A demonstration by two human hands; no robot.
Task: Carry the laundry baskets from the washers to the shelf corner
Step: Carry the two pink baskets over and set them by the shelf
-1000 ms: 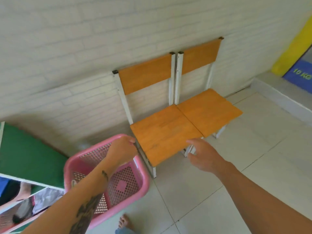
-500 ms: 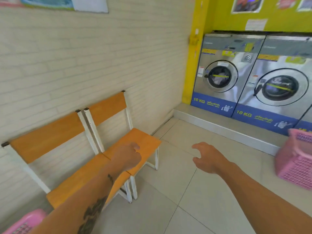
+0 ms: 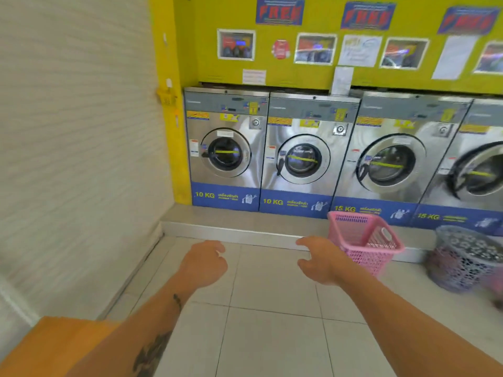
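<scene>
Head view, facing a row of washers [image 3: 313, 151] set on a low raised step [image 3: 239, 227] against a yellow wall [image 3: 272, 74]. Four machines visible; lower panels read 10 KG, 10 KG, 15 KG, 15 KG from left to right. Posters and notices are stuck on the yellow wall above them; the print is too blurred to read.

Both arms are stretched forward over the tiled floor [image 3: 272, 308]. Left hand [image 3: 202, 263]: fingers curled loosely inward, grip empty, nothing touched. A dark tattoo shows on the left forearm. Right hand [image 3: 321, 261]: fingers spread and slightly bent, grip open and empty, thumb toward the left hand. The hands are near each other but apart.

Pink basket [image 3: 364, 240]: stands on the floor in front of the step, below the third washer, tilted slightly, open top facing up. It looks empty as far as the mesh shows. It lies just beyond and to the right of the right hand; the wrist overlaps its lower left corner in this view, so contact cannot be told.

Grey basket [image 3: 462, 257]: round, patterned openwork, on the floor right of the pink basket, apart from it.

A white brick wall [image 3: 81, 159] is at left. An orange wooden chair seat [image 3: 54, 344] is at bottom left, partly behind the left forearm.
</scene>
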